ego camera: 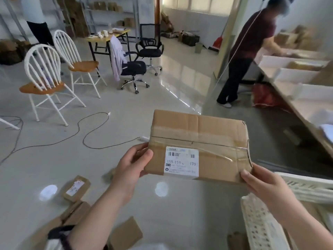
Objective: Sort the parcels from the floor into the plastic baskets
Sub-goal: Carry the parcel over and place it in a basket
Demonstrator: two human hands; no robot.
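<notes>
Over a glossy pale floor [111, 159], a taped, rectangular cardboard parcel [207, 130] is held up: the left hand [131, 168] grips its near-left edge, and the right hand [264, 184] pinches its near-right corner.

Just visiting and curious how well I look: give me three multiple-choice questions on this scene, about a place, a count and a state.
1. Where on the cardboard box is the white label? A its left part; B its right part; C nowhere.
2. How many white chairs with orange seats? A one; B two; C four.
3. The box is: A on the floor; B in a basket; C held up.
Answers: 1 A, the label sits near the left hand. 2 B, two stand side by side. 3 C, left hand and right hand hold its ends.
</notes>
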